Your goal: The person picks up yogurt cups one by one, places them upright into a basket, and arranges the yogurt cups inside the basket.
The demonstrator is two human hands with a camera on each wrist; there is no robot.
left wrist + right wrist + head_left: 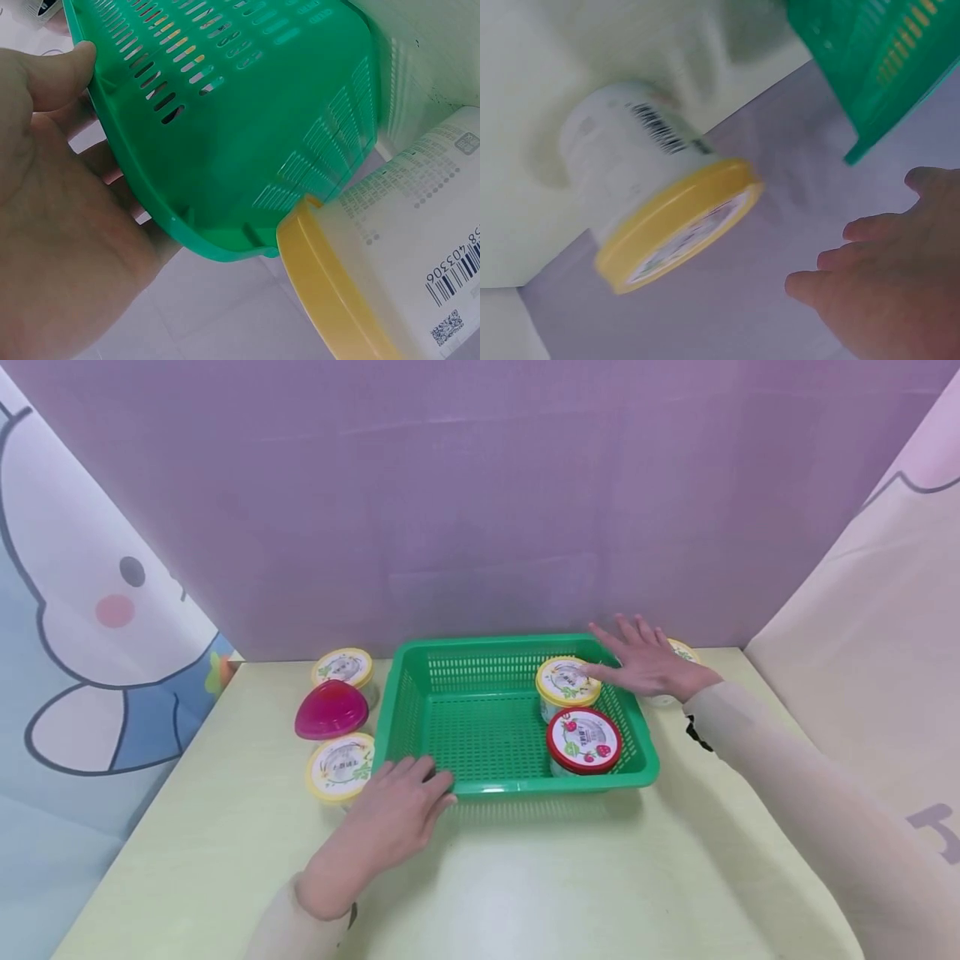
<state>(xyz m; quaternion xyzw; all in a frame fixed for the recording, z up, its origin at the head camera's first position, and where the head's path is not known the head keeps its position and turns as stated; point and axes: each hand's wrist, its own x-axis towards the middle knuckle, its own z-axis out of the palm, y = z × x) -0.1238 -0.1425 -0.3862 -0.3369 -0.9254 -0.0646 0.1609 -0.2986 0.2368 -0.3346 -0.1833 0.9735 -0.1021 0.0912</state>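
Observation:
My left hand (397, 810) grips the green plastic basket (517, 788) by its front left corner. In the left wrist view the thumb (67, 71) lies on the outer side of the rim and the fingers pass over it. Over the basket's right rear edge, my right hand (645, 664) has its fingers spread and holds nothing. Two tubs sit at the basket's right side, a yellow-lidded tub (567, 683) behind a red-lidded tub (584, 742). Another yellow-lidded tub (652, 180) stands outside the basket, by the right hand, which partly hides it in the head view.
Left of the basket are two yellow-lidded tubs, the rear one (343, 665) and the front one (341, 768). Between them lies a magenta, rounded triangular container (332, 710). A purple wall (480, 510) rises behind the table (495, 893), and printed cloths hang at both sides.

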